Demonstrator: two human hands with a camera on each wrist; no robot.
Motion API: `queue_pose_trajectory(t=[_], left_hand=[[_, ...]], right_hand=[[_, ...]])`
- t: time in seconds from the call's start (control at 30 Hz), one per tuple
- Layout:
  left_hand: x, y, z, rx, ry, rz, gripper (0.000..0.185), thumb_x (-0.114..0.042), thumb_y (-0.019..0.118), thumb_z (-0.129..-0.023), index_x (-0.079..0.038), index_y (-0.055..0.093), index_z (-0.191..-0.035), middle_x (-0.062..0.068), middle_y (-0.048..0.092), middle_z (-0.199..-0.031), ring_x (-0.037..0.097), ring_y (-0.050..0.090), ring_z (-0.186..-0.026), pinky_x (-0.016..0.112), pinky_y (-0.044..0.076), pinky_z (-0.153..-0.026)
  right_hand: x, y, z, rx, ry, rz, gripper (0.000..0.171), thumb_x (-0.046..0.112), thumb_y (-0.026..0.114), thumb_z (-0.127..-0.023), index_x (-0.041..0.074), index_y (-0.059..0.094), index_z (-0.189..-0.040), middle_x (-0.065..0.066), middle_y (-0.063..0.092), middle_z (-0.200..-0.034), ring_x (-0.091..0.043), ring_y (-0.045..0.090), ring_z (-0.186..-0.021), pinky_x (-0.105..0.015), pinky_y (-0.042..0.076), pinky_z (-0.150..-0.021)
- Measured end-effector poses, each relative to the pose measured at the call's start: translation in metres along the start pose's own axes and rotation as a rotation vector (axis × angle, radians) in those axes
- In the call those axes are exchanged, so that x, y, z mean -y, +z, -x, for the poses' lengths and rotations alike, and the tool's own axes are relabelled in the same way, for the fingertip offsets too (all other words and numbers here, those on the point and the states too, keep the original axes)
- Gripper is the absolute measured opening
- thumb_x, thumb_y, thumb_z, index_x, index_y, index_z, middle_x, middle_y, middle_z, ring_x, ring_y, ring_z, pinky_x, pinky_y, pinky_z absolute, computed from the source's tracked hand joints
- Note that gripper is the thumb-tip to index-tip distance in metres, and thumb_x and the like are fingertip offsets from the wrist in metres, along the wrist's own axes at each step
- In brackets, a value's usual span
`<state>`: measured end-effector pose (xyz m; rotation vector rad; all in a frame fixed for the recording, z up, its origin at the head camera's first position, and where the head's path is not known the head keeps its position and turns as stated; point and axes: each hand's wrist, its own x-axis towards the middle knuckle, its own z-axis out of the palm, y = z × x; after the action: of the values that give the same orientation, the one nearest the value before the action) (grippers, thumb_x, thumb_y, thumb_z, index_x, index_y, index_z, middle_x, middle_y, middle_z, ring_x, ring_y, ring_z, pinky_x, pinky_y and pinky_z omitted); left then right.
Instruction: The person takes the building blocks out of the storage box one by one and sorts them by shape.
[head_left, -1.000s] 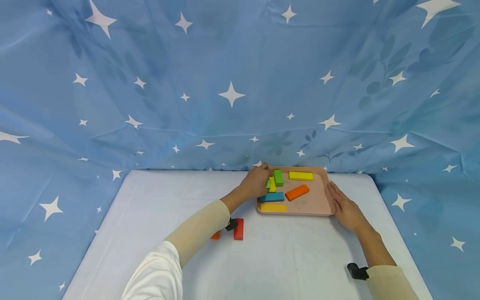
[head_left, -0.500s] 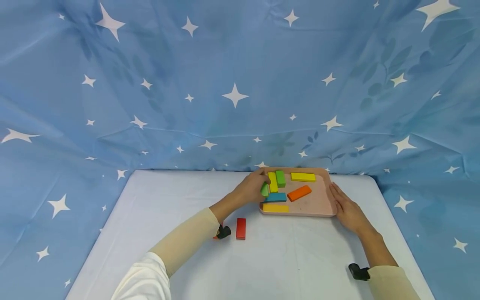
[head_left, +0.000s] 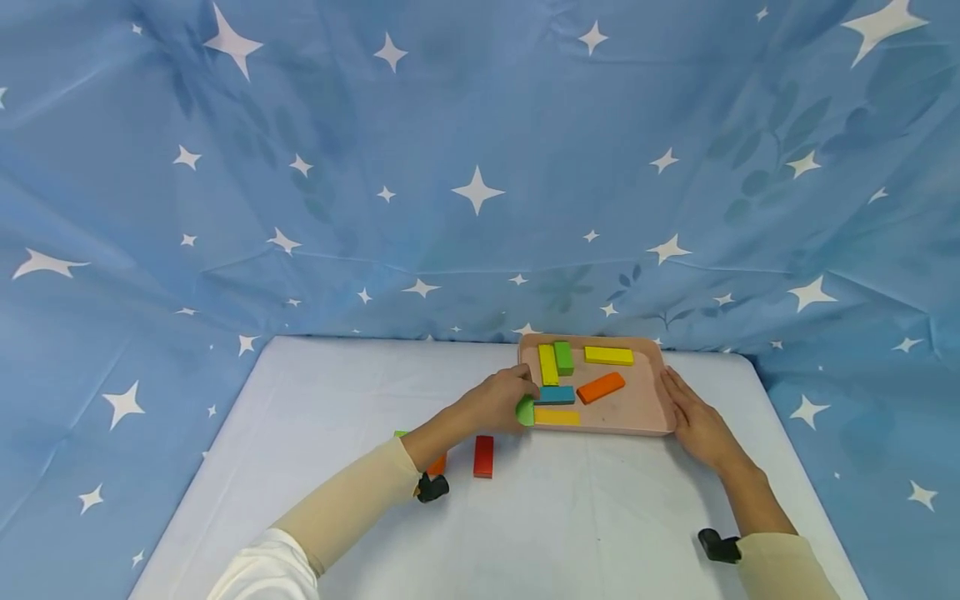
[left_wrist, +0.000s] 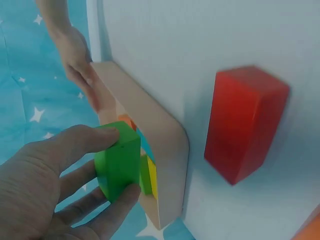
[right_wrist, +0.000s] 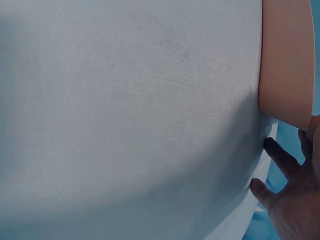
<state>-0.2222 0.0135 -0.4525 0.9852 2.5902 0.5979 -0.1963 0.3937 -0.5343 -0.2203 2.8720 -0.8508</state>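
Between thumb and fingers my left hand (head_left: 497, 400) holds a green block (left_wrist: 119, 160) at the front left corner of a pink tray (head_left: 645, 404). Inside the tray lie a yellow block (head_left: 548, 365) beside another green block (head_left: 563, 358), a second yellow block (head_left: 608, 356), an orange block (head_left: 601, 387), a blue block (head_left: 555, 396) and a deeper yellow block (head_left: 557, 417). My right hand (head_left: 697, 423) rests against the tray's right side, its fingers extended; the right wrist view shows it beside the tray's corner.
A red block (head_left: 483, 457) lies on the white table (head_left: 585, 517) in front of the tray. Left of it, an orange block (head_left: 437, 464) and a green block (head_left: 401, 433) are partly hidden by my left forearm. A blue star-patterned cloth (head_left: 480, 242) hangs behind the table.
My left hand has moved from over the tray's left side toward its front left corner, carrying the green block. The right hand stays at the tray's right side.
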Motion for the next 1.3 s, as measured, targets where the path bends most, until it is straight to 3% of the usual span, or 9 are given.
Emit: queue_pose_trajectory(t=[0.23,0.43,0.67,0.9,1.3], left_hand=[[-0.011,0.01,0.017,0.055,0.024,-0.003,0.047,-0.017,0.089,-0.081,-0.01,0.074,-0.125,0.0,0.059,-0.12,0.011,0.058,-0.102,0.018,0.053,-0.089],[-0.016,0.028,0.027,0.088,0.041,-0.011,0.047,-0.018,0.092,-0.079,-0.012,0.075,-0.123,-0.001,0.059,-0.119,0.008,0.056,-0.098,0.014,0.05,-0.084],[-0.016,0.049,0.028,0.113,0.034,0.019,0.046,-0.015,0.092,-0.077,-0.012,0.076,-0.12,0.0,0.06,-0.118,0.006,0.053,-0.095,0.013,0.049,-0.083],[-0.013,0.064,0.028,0.114,0.024,-0.012,0.045,-0.018,0.091,-0.079,-0.014,0.075,-0.12,-0.001,0.058,-0.114,0.006,0.053,-0.091,0.012,0.048,-0.077],[-0.015,0.069,0.028,0.123,0.007,-0.038,0.047,-0.021,0.089,-0.082,-0.016,0.073,-0.125,-0.001,0.057,-0.118,0.006,0.053,-0.092,0.012,0.048,-0.08]], right_hand=[[-0.001,0.0,0.0,-0.007,-0.015,-0.001,0.056,0.014,0.033,-0.113,0.007,0.015,-0.166,-0.018,0.011,-0.174,-0.049,0.019,-0.156,-0.068,0.023,-0.119],[-0.001,-0.001,0.0,-0.012,-0.02,0.0,0.056,0.013,0.033,-0.113,0.006,0.015,-0.166,-0.018,0.012,-0.174,-0.049,0.019,-0.156,-0.068,0.023,-0.119],[-0.003,0.0,-0.002,-0.009,-0.021,0.025,0.056,0.019,0.031,-0.114,0.008,0.015,-0.166,-0.018,0.012,-0.174,-0.05,0.019,-0.155,-0.069,0.024,-0.118],[-0.003,0.001,-0.002,-0.008,-0.019,0.013,0.056,0.019,0.031,-0.114,0.009,0.014,-0.167,-0.018,0.012,-0.174,-0.049,0.019,-0.156,-0.069,0.023,-0.119],[-0.001,-0.001,0.0,0.0,-0.015,0.005,0.056,0.018,0.031,-0.114,0.008,0.015,-0.166,-0.016,0.011,-0.174,-0.05,0.019,-0.155,-0.069,0.024,-0.118]])
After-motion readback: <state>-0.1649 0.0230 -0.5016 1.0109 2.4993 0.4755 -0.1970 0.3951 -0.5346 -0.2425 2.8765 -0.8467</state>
